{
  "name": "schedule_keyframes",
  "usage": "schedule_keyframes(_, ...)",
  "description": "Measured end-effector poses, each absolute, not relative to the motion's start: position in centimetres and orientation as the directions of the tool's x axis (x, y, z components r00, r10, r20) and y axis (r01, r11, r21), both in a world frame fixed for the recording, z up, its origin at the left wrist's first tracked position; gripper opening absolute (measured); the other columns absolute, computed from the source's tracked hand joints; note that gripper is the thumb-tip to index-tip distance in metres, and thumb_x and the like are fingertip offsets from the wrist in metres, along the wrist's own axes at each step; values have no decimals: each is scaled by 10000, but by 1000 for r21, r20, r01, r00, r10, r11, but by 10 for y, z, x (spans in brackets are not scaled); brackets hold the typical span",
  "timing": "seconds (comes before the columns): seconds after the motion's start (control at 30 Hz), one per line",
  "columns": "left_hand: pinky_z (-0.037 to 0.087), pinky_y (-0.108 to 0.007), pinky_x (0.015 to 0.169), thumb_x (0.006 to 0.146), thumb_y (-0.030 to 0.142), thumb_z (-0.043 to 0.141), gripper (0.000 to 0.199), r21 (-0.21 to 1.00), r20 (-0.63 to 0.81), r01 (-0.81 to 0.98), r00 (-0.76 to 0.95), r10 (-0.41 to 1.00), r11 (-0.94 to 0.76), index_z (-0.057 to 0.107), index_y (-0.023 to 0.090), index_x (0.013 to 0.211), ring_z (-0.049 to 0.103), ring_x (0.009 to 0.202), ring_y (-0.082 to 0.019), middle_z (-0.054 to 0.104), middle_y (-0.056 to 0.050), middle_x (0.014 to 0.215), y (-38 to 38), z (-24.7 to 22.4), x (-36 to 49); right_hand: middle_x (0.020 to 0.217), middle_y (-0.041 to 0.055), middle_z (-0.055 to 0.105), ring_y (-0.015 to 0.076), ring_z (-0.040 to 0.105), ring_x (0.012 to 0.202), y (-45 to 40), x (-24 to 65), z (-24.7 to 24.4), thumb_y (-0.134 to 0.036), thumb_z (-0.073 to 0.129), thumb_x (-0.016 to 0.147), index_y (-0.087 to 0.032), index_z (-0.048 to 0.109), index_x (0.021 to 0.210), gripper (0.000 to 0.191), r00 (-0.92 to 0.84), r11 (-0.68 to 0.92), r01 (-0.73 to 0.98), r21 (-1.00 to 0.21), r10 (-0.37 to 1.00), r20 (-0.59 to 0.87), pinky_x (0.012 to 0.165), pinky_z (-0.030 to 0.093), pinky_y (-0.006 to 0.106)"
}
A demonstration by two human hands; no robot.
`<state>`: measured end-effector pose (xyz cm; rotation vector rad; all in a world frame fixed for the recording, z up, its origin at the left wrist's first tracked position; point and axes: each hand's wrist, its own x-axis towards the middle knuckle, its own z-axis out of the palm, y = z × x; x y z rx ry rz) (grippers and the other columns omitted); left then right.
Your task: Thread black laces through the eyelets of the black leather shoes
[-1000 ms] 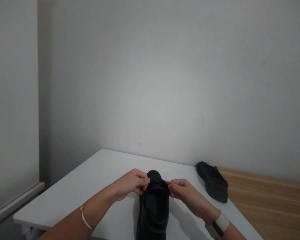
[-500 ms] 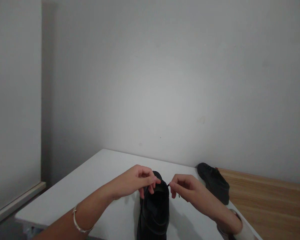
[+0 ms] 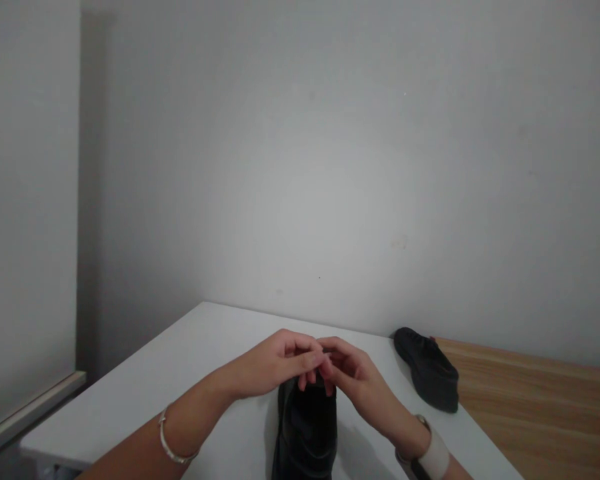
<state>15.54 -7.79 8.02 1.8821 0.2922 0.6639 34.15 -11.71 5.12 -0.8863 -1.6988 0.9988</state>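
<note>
A black shoe (image 3: 307, 433) stands on the white table with its heel towards me and its opening facing up. Over its front part, my left hand (image 3: 287, 363) and my right hand (image 3: 353, 373) meet fingertip to fingertip. Both are closed in a pinch at the shoe's black shoelace, which the fingers now almost wholly hide. The tongue and lacing of the shoe are also covered by my hands.
A second black shoe (image 3: 427, 370) rests at the table's right edge, toe towards the wall. The white table (image 3: 180, 360) borders a wood-grain surface (image 3: 540, 407) on the right. A grey wall (image 3: 320, 167) rises behind.
My right hand has moved left, from beside the shoe to my left fingertips, bringing the lace end it pinched. My left hand has barely shifted.
</note>
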Motion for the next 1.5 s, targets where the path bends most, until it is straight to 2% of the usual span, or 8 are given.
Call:
schedule_keyframes(0.17, 447, -325, 842, 901, 522, 456, 452, 849, 460, -101, 623, 632, -518, 723, 159, 928, 566, 853, -185, 686, -71, 893, -67, 66, 152, 792, 32, 630, 157, 542, 750, -110, 345, 43, -465, 646, 809, -181, 662, 810, 284, -40, 426, 93, -900, 905, 424, 705, 444, 277)
schedule_keyframes(0.3, 417, -378, 969, 853, 432, 593, 318, 885, 455, -317, 444, 772, -340, 700, 133, 881, 603, 942, -208, 689, -78, 908, -53, 45, 151, 844, 28, 623, 189, 585, 876, -104, 353, 35, -458, 717, 744, -212, 634, 836, 275, 136, 392, -291, -873, 920, 368, 862, 449, 346)
schedule_keyframes(0.4, 451, -415, 941, 825, 392, 647, 327, 860, 410, -470, 405, 817, -199, 622, 163, 1057, 635, 866, -191, 670, -38, 822, -42, 33, 149, 769, -8, 581, 176, 592, 794, -102, 362, 32, -436, 761, 702, -237, 623, 874, 296, 167, 342, -443, -829, 940, 298, 866, 459, 377)
schedule_keyframes(0.53, 486, -404, 861, 811, 380, 660, 389, 871, 434, -413, 392, 811, -267, 524, 196, 1126, 626, 753, -164, 646, 11, 719, -28, 20, 139, 687, -11, 554, 177, 558, 729, -99, 383, 22, -495, 668, 776, -221, 653, 821, 278, 233, 423, -132, -897, 892, 387, 792, 460, 354)
schedule_keyframes(0.67, 471, -337, 793, 843, 397, 595, 241, 872, 440, -29, 486, 755, -489, 619, 161, 881, 630, 780, -185, 696, -47, 773, -24, 6, 127, 795, 46, 660, 224, 597, 845, -103, 399, 9, -466, 650, 802, -196, 675, 747, 277, 68, 426, 351, -834, 876, 477, 813, 446, 348)
schedule_keyframes(0.87, 373, -356, 878, 895, 350, 549, 197, 481, 569, 320, 595, 568, -816, 693, 221, 856, 591, 875, -195, 707, -46, 866, -39, 0, 128, 806, 48, 686, 232, 618, 824, -115, 394, 3, -378, 617, 849, -213, 695, 789, 192, -119, 462, 659, -594, 844, 524, 809, 437, 375)
schedule_keyframes(1.13, 364, -378, 843, 891, 205, 553, 141, 277, 624, 412, 610, 489, -868, 688, 202, 852, 526, 922, -222, 673, -59, 873, -53, 2, 145, 868, 60, 635, 253, 585, 879, -116, 386, -1, -328, 636, 843, -240, 697, 784, 122, -106, 444, 774, -451, 793, 600, 822, 423, 412)
schedule_keyframes(1.5, 435, -275, 752, 842, 111, 516, 159, 586, 502, 408, 495, 709, -700, 648, 199, 843, 608, 805, -172, 684, -19, 840, -63, 3, 154, 924, 83, 689, 213, 651, 847, -127, 375, -2, -273, 488, 922, -205, 670, 1015, 216, -131, 461, 701, -545, 834, 536, 764, 512, 329)
